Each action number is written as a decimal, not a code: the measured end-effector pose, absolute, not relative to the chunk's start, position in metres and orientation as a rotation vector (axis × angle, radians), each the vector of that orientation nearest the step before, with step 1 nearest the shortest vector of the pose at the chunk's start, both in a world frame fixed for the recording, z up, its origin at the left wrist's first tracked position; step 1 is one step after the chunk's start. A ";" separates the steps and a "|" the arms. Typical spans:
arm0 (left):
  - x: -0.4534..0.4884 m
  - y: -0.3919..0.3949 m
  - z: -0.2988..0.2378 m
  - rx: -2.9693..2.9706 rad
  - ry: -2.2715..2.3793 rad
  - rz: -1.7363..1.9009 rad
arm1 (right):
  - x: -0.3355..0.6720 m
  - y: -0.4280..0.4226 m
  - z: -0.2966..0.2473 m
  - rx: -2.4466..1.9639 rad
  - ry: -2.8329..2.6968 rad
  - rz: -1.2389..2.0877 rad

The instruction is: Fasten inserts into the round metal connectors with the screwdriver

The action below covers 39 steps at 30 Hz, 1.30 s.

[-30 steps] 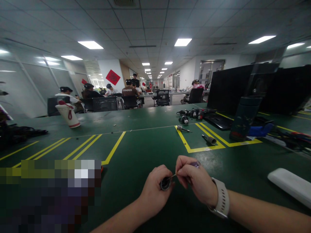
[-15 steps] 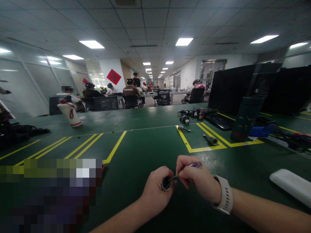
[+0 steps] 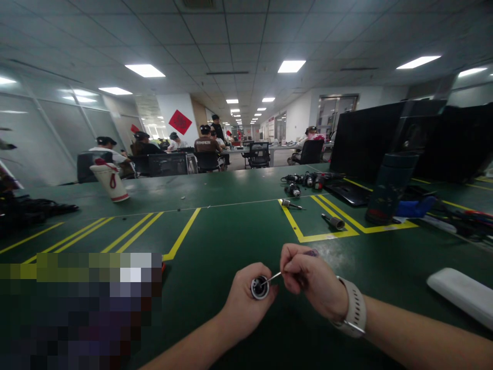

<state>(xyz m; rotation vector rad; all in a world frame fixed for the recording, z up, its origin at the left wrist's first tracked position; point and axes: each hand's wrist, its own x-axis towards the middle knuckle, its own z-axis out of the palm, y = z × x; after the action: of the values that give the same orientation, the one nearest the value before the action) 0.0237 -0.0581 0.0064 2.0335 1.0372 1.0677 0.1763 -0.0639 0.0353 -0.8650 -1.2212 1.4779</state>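
Note:
My left hand [image 3: 248, 298] is wrapped round a small round part with a metal rim and a dark hollow inside [image 3: 260, 288], its open end facing up toward me. My right hand [image 3: 308, 277], with a pale watch on the wrist, grips a screwdriver [image 3: 275, 276] by its purple handle. The thin metal shaft slants down to the left, and its tip is inside the hollow part. Both hands are just above the green table [image 3: 215, 226]. Beyond my right hand lie a metal cylindrical part with a shaft [image 3: 334, 222] and a thinner one [image 3: 291, 204].
A dark bottle [image 3: 391, 187] stands at right near black monitors [image 3: 370, 139]. Farther back are several camera-like black parts [image 3: 295, 189]. A white object [image 3: 462, 295] lies at the right edge, a paper cup [image 3: 111, 180] stands at left. Several people sit at far desks.
The left hand's part has tilted to show more of its inside and shifted slightly left. More of the screwdriver's shaft shows, and its handle is more hidden behind my right fingers.

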 end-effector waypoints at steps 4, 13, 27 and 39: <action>0.024 -0.058 0.008 2.028 1.053 1.072 | 0.178 -0.070 0.042 -0.861 -1.290 1.432; 0.023 -0.059 0.006 1.932 1.027 1.093 | 0.180 -0.072 0.048 -0.856 -1.421 1.387; 0.023 -0.058 0.010 1.760 1.120 1.194 | 0.186 -0.060 0.044 -0.732 -1.216 1.377; 0.027 -0.056 0.008 1.859 1.012 1.121 | 0.177 -0.075 0.039 -0.803 -1.956 0.685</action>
<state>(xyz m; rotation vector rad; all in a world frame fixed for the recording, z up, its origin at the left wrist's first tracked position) 0.0267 -0.0562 0.0082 1.8585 1.0118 1.1206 0.1767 -0.0752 0.0393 -0.8033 -1.9556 0.6853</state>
